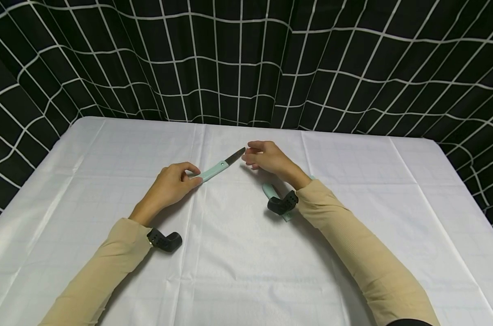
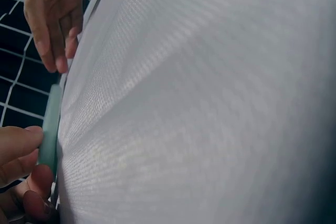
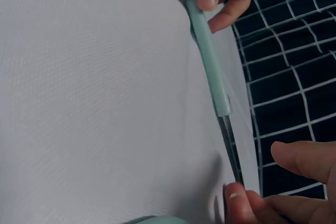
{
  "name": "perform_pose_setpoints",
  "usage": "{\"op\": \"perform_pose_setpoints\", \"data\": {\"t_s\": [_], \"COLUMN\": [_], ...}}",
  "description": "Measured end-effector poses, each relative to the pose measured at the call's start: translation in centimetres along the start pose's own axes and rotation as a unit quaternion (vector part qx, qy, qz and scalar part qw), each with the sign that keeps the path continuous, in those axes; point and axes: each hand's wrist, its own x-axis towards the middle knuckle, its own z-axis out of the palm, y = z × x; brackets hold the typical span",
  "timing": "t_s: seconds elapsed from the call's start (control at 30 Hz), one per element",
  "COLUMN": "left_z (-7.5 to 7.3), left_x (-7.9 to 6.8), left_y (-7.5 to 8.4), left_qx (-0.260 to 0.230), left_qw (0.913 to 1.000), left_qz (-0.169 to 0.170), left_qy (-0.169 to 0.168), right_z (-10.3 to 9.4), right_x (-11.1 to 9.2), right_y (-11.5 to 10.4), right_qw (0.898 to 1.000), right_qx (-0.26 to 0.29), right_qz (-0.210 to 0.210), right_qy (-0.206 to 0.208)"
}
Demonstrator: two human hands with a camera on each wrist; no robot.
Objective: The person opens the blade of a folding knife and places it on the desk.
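Note:
A small knife (image 1: 215,171) with a mint-green handle and a dark blade points up and to the right over the white tabletop. My left hand (image 1: 174,183) pinches the butt end of its handle between thumb and fingers. At the blade's tip is my right hand (image 1: 271,158), fingers loosely extended. In the right wrist view its fingertips lie right by the end of the blade (image 3: 231,145), while the thumb (image 3: 299,158) stands away. Beneath the right wrist lies another mint-green item (image 1: 268,190), mostly hidden by the arm and its wrist camera.
A white cloth (image 1: 238,262) with fold creases covers the table. Behind the far edge hangs a black curtain (image 1: 218,68) with a white grid. Black wrist cameras (image 1: 166,241) stick out from both beige sleeves (image 1: 352,240).

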Motion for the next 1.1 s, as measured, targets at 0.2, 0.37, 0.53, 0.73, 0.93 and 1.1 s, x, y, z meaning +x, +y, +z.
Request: {"op": "perform_pose_setpoints", "data": {"t_s": [0.2, 0.37, 0.53, 0.73, 0.93, 1.1], "left_z": [0.0, -0.1, -0.1, 0.2, 0.6, 0.8], "left_x": [0.0, 0.0, -0.2, -0.3, -0.2, 0.1], "left_y": [0.0, 0.3, 1.1, 2.2, 2.9, 3.8], "left_qx": [-0.001, -0.013, -0.024, -0.040, -0.047, -0.050], "left_qw": [1.0000, 0.9998, 0.9994, 0.9979, 0.9962, 0.9948], "left_qz": [0.004, 0.013, 0.024, 0.051, 0.073, 0.089], "left_qy": [0.003, 0.006, 0.011, 0.007, 0.003, 0.004], "right_z": [-0.5, -1.1, -1.7, -2.5, -3.0, -3.2], "right_x": [-1.0, -1.9, -2.9, -4.2, -5.8, -6.9], "right_y": [0.2, 0.5, 0.6, 0.7, 0.6, 0.6], "right_qw": [1.000, 0.999, 0.999, 0.999, 0.998, 0.997], "right_qx": [-0.026, -0.022, -0.017, -0.026, -0.038, -0.033], "right_qz": [-0.017, -0.027, -0.040, -0.047, -0.057, -0.064], "right_qy": [0.002, 0.005, 0.009, 0.009, 0.007, 0.002]}}
